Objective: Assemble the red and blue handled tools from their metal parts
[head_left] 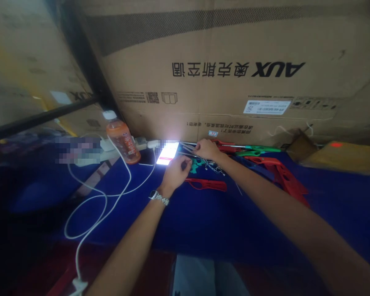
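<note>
My left hand point(176, 174), with a metal-band watch point(159, 197) on its wrist, has thumb and forefinger curled together beside a lit phone point(167, 153). What it pinches, if anything, is too small to make out. Fingers closed and pointing left, my right hand point(208, 149) is over thin metal rods point(188, 147); its fingertips hide whether one is held. Small green plastic pieces point(197, 165) and a tangle of thin metal parts point(215, 167) lie between and below the hands. Nearer me rests a red plastic handle shell point(207, 184), like a long lighter's.
Red handles point(283, 176) and green handles point(259, 150) lie to the right on the blue tabletop point(203, 222). An orange drink bottle point(123, 139) and a looped white cable point(103, 218) are on the left. A large cardboard box point(209, 37) stands behind; a yellow packet point(345, 156) is far right.
</note>
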Demonstrator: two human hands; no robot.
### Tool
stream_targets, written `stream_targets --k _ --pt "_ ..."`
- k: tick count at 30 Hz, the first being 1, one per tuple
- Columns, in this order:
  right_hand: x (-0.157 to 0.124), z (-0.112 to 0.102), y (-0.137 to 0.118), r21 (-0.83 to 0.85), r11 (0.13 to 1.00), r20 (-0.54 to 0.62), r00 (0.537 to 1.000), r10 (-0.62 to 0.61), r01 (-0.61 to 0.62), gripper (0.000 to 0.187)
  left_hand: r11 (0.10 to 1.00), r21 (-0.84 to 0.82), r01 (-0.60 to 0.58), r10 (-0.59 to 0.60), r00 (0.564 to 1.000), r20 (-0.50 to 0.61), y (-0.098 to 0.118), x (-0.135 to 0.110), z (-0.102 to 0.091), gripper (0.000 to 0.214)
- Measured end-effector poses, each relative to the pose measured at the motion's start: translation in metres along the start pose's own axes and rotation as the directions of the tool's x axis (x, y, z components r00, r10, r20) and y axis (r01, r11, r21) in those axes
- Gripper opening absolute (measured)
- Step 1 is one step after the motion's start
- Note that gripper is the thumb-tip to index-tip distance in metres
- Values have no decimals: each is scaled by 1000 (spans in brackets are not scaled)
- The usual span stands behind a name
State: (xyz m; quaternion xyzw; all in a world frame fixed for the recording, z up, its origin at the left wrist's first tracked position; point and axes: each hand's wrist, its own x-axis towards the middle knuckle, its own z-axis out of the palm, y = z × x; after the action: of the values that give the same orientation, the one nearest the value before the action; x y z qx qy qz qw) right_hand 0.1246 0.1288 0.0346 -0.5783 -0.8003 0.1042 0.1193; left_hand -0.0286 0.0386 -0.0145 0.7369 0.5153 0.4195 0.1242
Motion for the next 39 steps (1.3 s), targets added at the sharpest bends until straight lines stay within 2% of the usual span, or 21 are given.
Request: stream_targets --k 8,10,13,16,21,25,27,30,35,39 --pt "-10 -29 18 311 948 -131 991 -34 73 19 994 -110 -11 8 999 -36 3 1 -1 17" --pt "-19 -37 18 402 907 -186 981 -50 122 20 989 -148 -16 9 999 -47 8 1 -1 19" --pt "-35 -48 15 546 803 -314 947 -67 238 21 984 -178 -25 14 998 -65 14 0 1 22" --pt "-45 -55 15 598 751 -364 930 -59 281 22 984 -173 -48 41 998 -42 17 -1 5 20" --pt "-44 -57 24 680 697 -333 943 17 228 21 987 -61 -147 153 984 97 19 6 16 30" --pt "-42 -48 33 766 610 -259 966 5 203 26 929 208 -307 244 929 280 28 20 22 44" --pt "-45 -41 38 790 583 -250 968 18 193 30 881 299 -367 254 899 357 31 27 24 36" --pt "-51 -33 45 846 512 -215 974 72 149 33 847 332 -415 278 879 389 29 31 23 27" --pt "-57 -26 55 914 380 -209 967 142 142 39 826 402 -395 250 896 366 14 39 16 43" --pt "-58 -23 58 910 370 -252 959 129 189 47 796 409 -445 237 852 466 16 60 14 23"
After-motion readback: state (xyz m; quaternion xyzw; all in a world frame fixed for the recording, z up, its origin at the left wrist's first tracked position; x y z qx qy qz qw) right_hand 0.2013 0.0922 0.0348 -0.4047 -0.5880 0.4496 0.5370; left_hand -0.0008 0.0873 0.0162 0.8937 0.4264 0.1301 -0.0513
